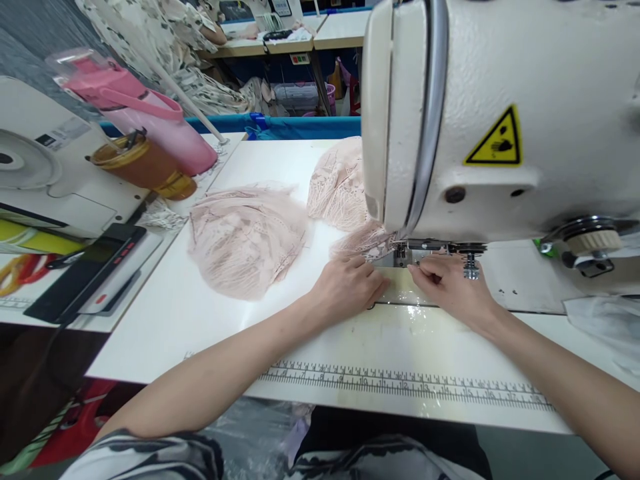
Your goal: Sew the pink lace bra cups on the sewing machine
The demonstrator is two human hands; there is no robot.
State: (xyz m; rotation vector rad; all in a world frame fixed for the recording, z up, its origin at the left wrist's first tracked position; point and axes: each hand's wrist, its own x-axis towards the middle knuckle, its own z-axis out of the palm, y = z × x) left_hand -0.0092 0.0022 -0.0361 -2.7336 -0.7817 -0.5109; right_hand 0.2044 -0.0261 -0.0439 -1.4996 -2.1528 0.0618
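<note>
A white sewing machine (500, 113) fills the upper right, its needle and presser foot (407, 253) just above my hands. My left hand (347, 287) lies on the table (200, 313) with fingers curled, pressing a pink lace piece (365, 241) beside the presser foot. My right hand (450, 283) sits right of the foot, thumb and fingers pinched at the fabric edge near the needle. A larger pink lace piece (245, 240) lies loose to the left, and another pink lace piece (337, 183) rests behind, against the machine.
A pink bottle (145, 110) and a brown lidded cup (143, 167) stand at the left, by a second white machine (45, 167) and a black control panel (85, 270). A printed ruler (400, 383) runs along the table's front edge. A person in patterned clothing (165, 40) sits behind.
</note>
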